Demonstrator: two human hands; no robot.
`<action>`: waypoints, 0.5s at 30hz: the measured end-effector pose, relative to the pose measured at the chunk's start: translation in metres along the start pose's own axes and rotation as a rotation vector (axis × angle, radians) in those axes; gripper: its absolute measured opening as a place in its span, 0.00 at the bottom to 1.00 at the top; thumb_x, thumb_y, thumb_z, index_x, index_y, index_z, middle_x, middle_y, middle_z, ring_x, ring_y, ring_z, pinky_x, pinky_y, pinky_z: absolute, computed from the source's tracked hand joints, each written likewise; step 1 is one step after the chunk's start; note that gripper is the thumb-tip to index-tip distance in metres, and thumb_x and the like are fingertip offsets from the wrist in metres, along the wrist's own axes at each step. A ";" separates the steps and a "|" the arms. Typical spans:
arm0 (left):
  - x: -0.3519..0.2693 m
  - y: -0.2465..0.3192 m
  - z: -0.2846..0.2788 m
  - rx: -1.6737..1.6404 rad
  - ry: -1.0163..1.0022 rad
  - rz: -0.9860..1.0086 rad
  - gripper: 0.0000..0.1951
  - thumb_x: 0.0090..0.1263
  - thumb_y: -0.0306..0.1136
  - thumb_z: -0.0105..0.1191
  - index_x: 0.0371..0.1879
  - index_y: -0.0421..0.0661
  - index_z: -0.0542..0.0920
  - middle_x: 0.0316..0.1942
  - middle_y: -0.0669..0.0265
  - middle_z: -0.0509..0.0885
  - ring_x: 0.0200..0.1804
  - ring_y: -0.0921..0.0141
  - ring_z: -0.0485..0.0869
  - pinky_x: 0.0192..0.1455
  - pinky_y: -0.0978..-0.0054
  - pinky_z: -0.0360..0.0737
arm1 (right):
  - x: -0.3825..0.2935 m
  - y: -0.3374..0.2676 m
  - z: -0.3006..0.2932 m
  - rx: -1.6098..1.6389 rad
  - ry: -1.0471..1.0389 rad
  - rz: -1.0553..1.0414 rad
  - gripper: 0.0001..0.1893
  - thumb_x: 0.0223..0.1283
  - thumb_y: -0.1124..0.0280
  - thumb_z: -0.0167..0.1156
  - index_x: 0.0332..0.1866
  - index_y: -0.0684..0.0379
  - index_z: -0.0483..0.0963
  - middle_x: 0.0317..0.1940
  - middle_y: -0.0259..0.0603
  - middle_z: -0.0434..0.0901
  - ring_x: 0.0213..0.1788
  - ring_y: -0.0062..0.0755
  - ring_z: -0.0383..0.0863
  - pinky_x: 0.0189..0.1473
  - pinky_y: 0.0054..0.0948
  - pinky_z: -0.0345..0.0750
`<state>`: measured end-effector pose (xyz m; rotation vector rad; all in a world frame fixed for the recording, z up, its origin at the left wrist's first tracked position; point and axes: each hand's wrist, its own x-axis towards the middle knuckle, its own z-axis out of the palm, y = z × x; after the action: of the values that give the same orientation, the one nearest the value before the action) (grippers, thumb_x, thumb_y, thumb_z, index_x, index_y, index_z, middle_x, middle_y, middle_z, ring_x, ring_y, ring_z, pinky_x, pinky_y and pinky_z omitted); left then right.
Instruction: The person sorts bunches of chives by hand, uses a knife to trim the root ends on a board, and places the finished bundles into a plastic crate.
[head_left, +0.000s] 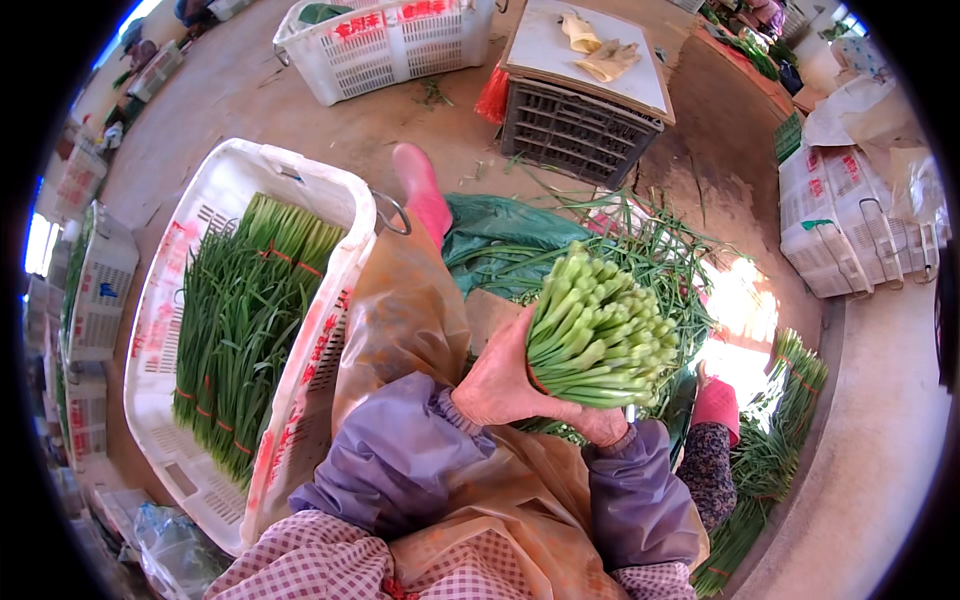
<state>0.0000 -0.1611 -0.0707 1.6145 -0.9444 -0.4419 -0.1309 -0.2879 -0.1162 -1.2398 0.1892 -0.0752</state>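
A thick bundle of green chives (600, 337) is held up in front of me, its pale cut stem ends turned up towards my face. My left hand (502, 382) wraps around its left side, thumb across the near side, beside a thin red band. Under the near edge of the bundle is my right hand (604, 426), its fingers hidden by the stems and the left thumb. Loose chives (660, 255) lie in a heap beyond the bundle, partly over a green plastic sheet (487, 225).
To the left, a white plastic crate (360, 180) holds several banded chive bundles (240, 322). More bundles (780, 420) lie along the wall on the right. Ahead, a board with gloves (600, 56) tops a black crate (577, 127), near another white crate (390, 60). White crates (840, 225) stand far right.
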 end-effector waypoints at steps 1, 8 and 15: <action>0.000 -0.005 0.001 -0.128 -0.100 -0.011 0.58 0.34 0.45 0.80 0.68 0.38 0.61 0.59 0.49 0.74 0.62 0.53 0.74 0.65 0.59 0.69 | -0.006 -0.002 -0.008 -0.318 -0.046 -0.041 0.35 0.66 0.62 0.61 0.74 0.55 0.53 0.73 0.43 0.58 0.72 0.40 0.62 0.74 0.38 0.60; -0.016 -0.007 0.002 -0.162 0.082 -0.057 0.45 0.38 0.35 0.77 0.59 0.40 0.67 0.49 0.54 0.82 0.52 0.58 0.84 0.55 0.65 0.79 | -0.037 -0.133 0.017 -0.619 0.635 -0.249 0.19 0.51 0.88 0.57 0.50 0.68 0.77 0.40 0.47 0.84 0.44 0.32 0.84 0.50 0.27 0.78; -0.016 -0.013 0.016 -0.181 0.131 -0.004 0.46 0.38 0.36 0.77 0.60 0.41 0.67 0.50 0.53 0.81 0.54 0.56 0.82 0.57 0.62 0.77 | -0.021 -0.165 0.052 -1.396 0.309 -0.501 0.14 0.46 0.84 0.65 0.41 0.63 0.78 0.42 0.42 0.79 0.41 0.42 0.80 0.44 0.34 0.76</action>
<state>-0.0168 -0.1581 -0.0907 1.4626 -0.7796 -0.4074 -0.1347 -0.2897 0.0581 -2.6513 0.1906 -0.6560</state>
